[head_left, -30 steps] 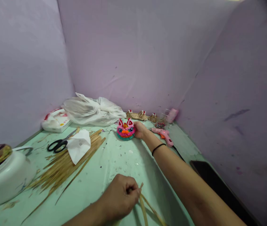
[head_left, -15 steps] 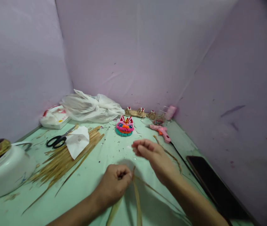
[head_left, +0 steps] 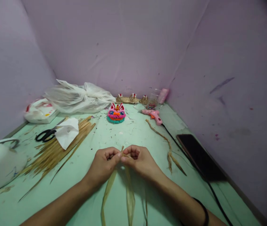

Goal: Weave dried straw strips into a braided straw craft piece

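over the table (head_left: 77, 171): my left hand (head_left: 103, 162), my right hand (head_left: 140, 160), both pinching strips (head_left: 130, 201); beyond them, one toy (head_left: 116, 115), one glue gun (head_left: 154, 115).

Free lane ahead, then colourful figure (head_left: 116, 116)

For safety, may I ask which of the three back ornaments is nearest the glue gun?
The rightmost ornament, behind the gun; the middle ornament and left ornament stand farther away.
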{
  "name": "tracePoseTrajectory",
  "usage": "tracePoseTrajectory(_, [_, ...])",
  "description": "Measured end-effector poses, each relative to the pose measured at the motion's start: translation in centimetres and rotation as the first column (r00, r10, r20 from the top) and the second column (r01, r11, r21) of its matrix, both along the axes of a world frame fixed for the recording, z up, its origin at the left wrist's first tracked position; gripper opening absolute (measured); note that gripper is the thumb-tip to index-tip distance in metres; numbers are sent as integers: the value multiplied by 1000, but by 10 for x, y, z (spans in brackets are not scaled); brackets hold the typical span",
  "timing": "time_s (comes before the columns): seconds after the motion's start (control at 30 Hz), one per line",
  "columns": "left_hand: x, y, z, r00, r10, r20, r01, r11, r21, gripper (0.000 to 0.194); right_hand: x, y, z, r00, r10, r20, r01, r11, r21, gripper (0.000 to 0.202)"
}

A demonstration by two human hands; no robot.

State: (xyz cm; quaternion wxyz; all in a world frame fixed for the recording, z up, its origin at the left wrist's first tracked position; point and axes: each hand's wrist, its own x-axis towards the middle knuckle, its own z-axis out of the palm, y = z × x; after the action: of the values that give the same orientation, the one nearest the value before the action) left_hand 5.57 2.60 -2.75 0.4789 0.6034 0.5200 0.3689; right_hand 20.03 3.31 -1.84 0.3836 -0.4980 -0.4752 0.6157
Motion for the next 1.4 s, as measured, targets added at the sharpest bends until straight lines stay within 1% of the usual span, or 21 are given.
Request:
tracePoseTrajectory(0.13, [-1, 3, 1, 998, -68, 18, 69, 994, -84, 27, 2, 2, -1, 998, 9, 59, -7, 999, -31, 13])
tracePoseTrajectory(0.27, [-3, 6, 4, 992, -125, 29, 128, 979, -160, 28, 3, 4, 3, 995, 19, 101, -12, 998, -63, 11])
tracePoseTrajectory(0.33, [-4, 6, 5, 986, -164, 8, 164, 975, -150, 28, 3, 4, 5, 993, 13, 119, -6, 998, -61, 10])
tracePoseTrajectory(0.4, [-5, 6, 6, 979, -201, -30, 196, 974, -113, 28, 2, 4, 6, 992, 5, 128, 2, 999, -54, 10])
tracePoseTrajectory(0.47, [-5, 5, 7, 976, -207, -70, 202, 976, -81, 28, 2, 4, 5, 992, 4, 129, 2, 999, -42, 10])
tracePoseTrajectory(0.6, [-3, 5, 6, 981, -156, -119, 149, 987, -64, 25, 1, 3, 0, 986, 22, 163, -29, 999, 43, 6])
tracePoseTrajectory(0.67, [-2, 5, 5, 984, -127, -126, 119, 991, -66, 22, 2, 2, -1, 968, 11, 250, -39, 993, 110, 5])
tracePoseTrajectory(0.77, [0, 4, 4, 984, -105, -147, 95, 993, -73, 20, 4, 1, -2, 916, -14, 402, -67, 980, 186, 8])
tracePoseTrajectory(0.87, [1, 2, 5, 972, -84, -220, 75, 996, -47, 18, 8, 4, 0, 891, 29, 454, -104, 985, 141, 9])
tracePoseTrajectory(0.97, [2, 0, 8, 962, -74, -261, 70, 997, -27, 17, 11, 7, 5, 889, 50, 455, -91, 994, 68, 13])
tracePoseTrajectory(1.07, [5, -2, 12, 960, -42, -276, 43, 999, -4, 17, 8, 6, 13, 939, 19, 343, -17, 1000, -7, 15])
tracePoseTrajectory(1.17, [6, -1, 13, 965, 31, -260, -34, 999, -5, 19, -1, 0, 18, 975, -23, 221, 45, 995, -94, 17])
tracePoseTrajectory(1.27, [6, 1, 11, 982, 91, -167, -107, 990, -91, 16, -10, -9, 16, 977, -70, 199, 91, 991, -97, 16])
tracePoseTrajectory(1.33, [7, 3, 10, 985, 159, -66, -169, 964, -204, 13, -15, -17, 11, 977, -84, 195, 90, 996, -25, 11])
tracePoseTrajectory(1.4, [8, 4, 10, 968, 247, 46, -217, 915, -339, 13, -19, -25, 4, 975, -70, 209, 49, 993, 105, 12])
